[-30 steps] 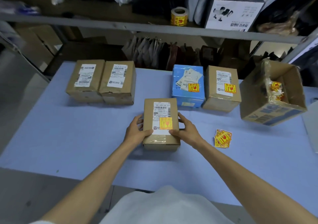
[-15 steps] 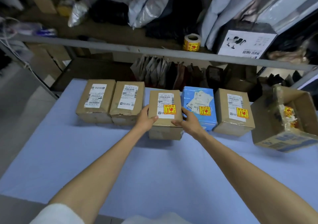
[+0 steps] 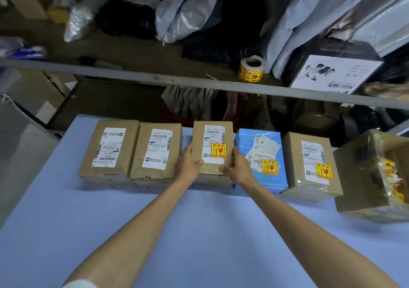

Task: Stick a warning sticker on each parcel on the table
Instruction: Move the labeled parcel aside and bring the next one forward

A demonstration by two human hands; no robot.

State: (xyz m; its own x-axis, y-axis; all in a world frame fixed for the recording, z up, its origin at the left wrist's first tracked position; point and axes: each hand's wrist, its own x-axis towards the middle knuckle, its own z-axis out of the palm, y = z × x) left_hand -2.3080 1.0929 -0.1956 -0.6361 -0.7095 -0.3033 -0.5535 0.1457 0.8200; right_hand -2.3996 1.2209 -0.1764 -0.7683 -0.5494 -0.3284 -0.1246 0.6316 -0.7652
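Note:
Several parcels stand in a row at the far side of the blue table (image 3: 199, 232). My left hand (image 3: 188, 166) and my right hand (image 3: 238, 168) grip the two sides of the middle brown parcel (image 3: 212, 132), which carries a yellow-and-red warning sticker (image 3: 218, 150). The blue parcel (image 3: 260, 161) and the brown parcel on the right (image 3: 309, 166) each bear a sticker too. The two brown parcels on the left (image 3: 109, 149) (image 3: 156, 152) show only white shipping labels.
An open cardboard box (image 3: 363, 188) with sticker scraps inside sits tilted at the table's right edge. A roll of warning stickers (image 3: 251, 69) stands on the metal shelf behind the table, among plastic bags and a white box (image 3: 332, 73).
Both hands have carried the stickered parcel from the table's near middle to the far row, setting it between the left brown parcels and the blue one. The loose sticker pile is out of view.

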